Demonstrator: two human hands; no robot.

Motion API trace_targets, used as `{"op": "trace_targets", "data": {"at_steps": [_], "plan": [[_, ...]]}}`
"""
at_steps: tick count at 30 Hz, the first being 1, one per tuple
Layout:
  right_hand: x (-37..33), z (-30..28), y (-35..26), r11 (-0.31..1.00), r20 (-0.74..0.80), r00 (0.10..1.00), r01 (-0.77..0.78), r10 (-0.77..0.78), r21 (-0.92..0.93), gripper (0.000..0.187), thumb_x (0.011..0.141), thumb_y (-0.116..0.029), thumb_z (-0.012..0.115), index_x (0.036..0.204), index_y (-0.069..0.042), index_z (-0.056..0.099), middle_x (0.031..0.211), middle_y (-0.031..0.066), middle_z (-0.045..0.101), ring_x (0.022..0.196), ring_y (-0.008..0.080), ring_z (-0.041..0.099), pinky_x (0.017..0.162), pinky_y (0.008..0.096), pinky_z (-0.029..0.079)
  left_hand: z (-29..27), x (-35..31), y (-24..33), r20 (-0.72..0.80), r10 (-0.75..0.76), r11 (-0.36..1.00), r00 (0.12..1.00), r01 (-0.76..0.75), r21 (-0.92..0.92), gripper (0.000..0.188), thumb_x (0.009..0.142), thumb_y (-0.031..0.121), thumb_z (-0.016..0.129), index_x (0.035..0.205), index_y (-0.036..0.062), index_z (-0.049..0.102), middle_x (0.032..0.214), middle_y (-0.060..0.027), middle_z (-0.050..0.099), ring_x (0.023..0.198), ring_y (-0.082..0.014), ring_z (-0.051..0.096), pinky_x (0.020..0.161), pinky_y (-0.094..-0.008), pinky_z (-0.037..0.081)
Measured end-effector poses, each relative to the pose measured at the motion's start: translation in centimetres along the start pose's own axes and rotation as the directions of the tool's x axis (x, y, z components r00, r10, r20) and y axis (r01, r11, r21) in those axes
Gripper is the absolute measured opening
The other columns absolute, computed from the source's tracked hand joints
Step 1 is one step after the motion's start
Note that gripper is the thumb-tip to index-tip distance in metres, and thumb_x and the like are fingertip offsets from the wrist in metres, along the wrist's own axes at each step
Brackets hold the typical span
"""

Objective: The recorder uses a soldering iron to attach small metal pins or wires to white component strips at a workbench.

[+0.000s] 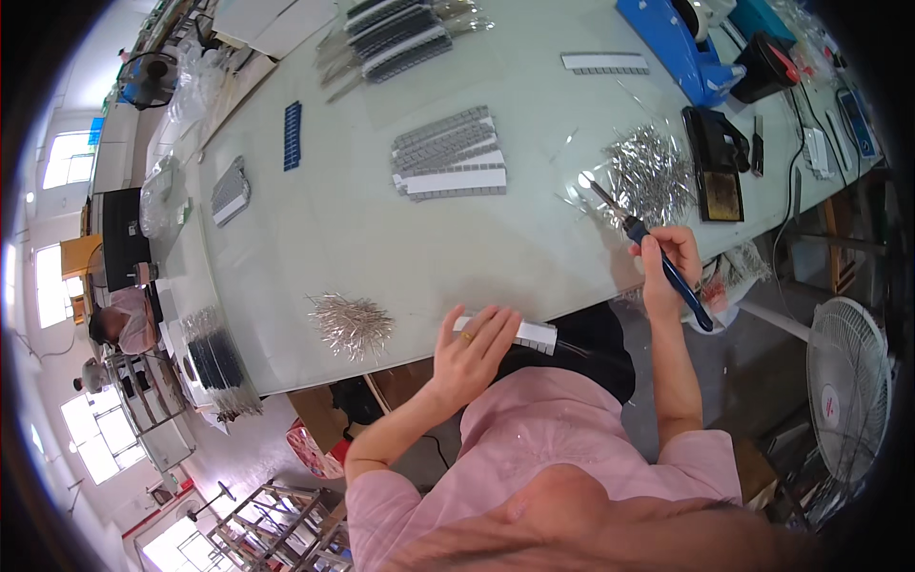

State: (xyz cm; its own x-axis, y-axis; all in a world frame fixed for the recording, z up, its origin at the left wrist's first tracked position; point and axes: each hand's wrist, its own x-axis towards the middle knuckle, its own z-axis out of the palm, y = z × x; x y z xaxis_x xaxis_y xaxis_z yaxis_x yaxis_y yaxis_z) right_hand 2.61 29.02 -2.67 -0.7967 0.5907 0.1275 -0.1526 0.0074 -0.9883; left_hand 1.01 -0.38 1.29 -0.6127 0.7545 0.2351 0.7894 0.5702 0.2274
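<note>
My left hand [474, 351], with a ring on one finger, is closed over a white and grey segmented strip [537, 337] at the table's near edge. Its fingers hide part of that strip. In my right hand [670, 265] is a soldering iron [675, 276] with a dark blue handle, held like a pen. The iron's tip points away from me, beside a heap of shiny thin metal leads [650, 174]. Left of my left hand lies a smaller pile of metal leads [350, 327]. Grey and white strips [450, 154] are stacked mid-table.
Finished-looking strips with leads [396, 43] lie at the back. A blue tape dispenser [681, 48], a dark cup [762, 67] and a black soldering tray [713, 167] stand at the right. A blue strip [292, 135] lies left. A fan [848, 391] stands right, below the table.
</note>
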Motion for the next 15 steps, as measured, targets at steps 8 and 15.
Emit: {"op": "trace_targets", "data": {"at_steps": [8, 15], "plan": [[0.1, -0.3, 1.1, 0.998, -0.101, 0.994, 0.045, -0.048, -0.035, 0.012, 0.091, 0.000, 0.066, 0.098, -0.001, 0.056, 0.083, 0.0053, 0.065, 0.073, 0.0105, 0.065, 0.067, 0.0212, 0.051, -3.4, 16.0, -16.7, -0.321, -0.078, 0.994, 0.944, 0.099, 0.052, 0.026, 0.087, 0.005, 0.060, 0.112, 0.0095, 0.068, 0.105, -0.0070, 0.070, 0.096, -0.0264, 0.066, 0.103, -0.0479, 0.041], [0.0, -0.3, 1.6, 0.986, 0.012, 0.998, 0.055, -0.053, -0.155, 0.011, 0.090, 0.002, 0.063, 0.098, 0.000, 0.055, 0.081, 0.0080, 0.066, 0.070, 0.0097, 0.063, 0.066, 0.0223, 0.050, -0.4, 25.7, -26.2, -0.438, 0.059, 0.941, 0.897, 0.096, 0.323, 0.024, 0.088, 0.014, 0.066, 0.112, 0.0129, 0.070, 0.110, -0.0038, 0.067, 0.103, -0.0244, 0.061, 0.096, -0.0419, 0.042]]}}
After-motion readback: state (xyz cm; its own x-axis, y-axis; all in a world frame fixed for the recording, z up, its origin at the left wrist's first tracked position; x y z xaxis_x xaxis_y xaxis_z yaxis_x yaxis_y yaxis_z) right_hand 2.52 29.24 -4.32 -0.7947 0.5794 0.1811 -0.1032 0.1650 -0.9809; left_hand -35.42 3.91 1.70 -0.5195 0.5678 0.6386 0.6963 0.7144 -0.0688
